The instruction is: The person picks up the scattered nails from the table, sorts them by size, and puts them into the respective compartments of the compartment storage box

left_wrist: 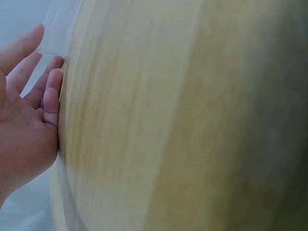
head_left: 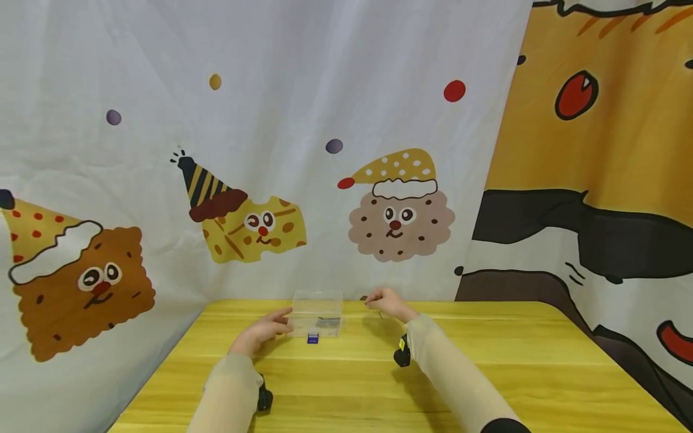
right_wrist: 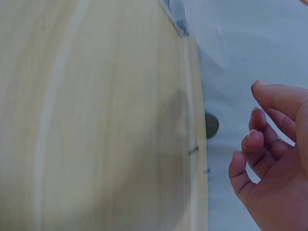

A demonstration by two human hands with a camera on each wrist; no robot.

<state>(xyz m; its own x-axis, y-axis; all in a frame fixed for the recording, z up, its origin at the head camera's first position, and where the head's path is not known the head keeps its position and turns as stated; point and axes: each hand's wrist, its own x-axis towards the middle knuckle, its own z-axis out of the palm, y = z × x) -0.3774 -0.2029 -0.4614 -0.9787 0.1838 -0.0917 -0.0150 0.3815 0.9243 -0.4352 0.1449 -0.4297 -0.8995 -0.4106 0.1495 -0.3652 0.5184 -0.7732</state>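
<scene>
A clear plastic box point(head_left: 294, 330) with its lid point(head_left: 318, 304) raised stands near the table's back edge, with small dark bits point(head_left: 327, 323) in its right part. My left hand point(head_left: 264, 331) is at the box's left side, its fingers extended and touching or nearly touching it. To the right of the box, my right hand point(head_left: 391, 304) hovers with loosely bent fingers; nothing shows in it, though the thumb covers the index fingertip in the right wrist view. Below that hand, two small dark slender pieces, perhaps screws point(right_wrist: 193, 150), are on the table.
A small blue-and-white piece point(head_left: 313, 338) is at the box's front edge. The yellow wood-grain table point(head_left: 335, 391) reaches back to a white printed curtain point(head_left: 319, 240) with cartoon biscuits and cheese. Black wrist cameras point(head_left: 402, 352) are worn on both arms.
</scene>
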